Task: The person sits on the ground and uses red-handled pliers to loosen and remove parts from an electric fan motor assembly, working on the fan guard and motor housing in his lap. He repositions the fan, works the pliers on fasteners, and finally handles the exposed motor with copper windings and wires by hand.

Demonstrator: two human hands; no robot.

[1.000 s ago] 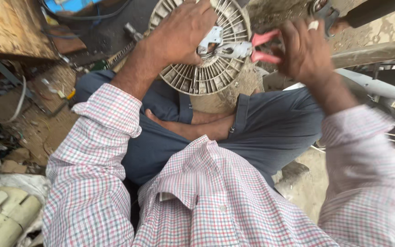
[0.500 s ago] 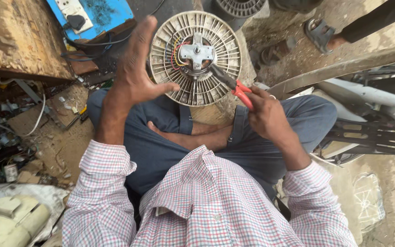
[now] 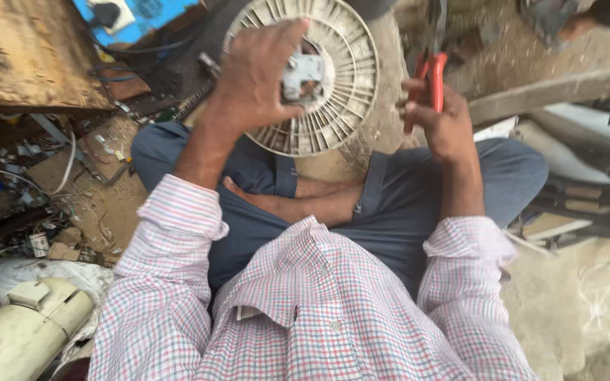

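The left hand [image 3: 255, 77] now lies spread over the middle of a round, pale, ribbed plastic disc [image 3: 333, 92], fingers curled onto its grey metal hub bracket [image 3: 303, 76] and gripping it. Half a second earlier this hand only steadied the disc's rim. The right hand [image 3: 446, 123] has pulled away from the hub; its fingers are closed round the red handles of a pair of pliers [image 3: 428, 77], held upright beside the disc's right edge, no longer touching it. The disc stands tilted above the person's crossed legs. Around them, dusty ground, a worn wooden board [image 3: 22, 56] at left, scattered scrap and wires, a cream plastic casing [image 3: 22, 331] at lower left.
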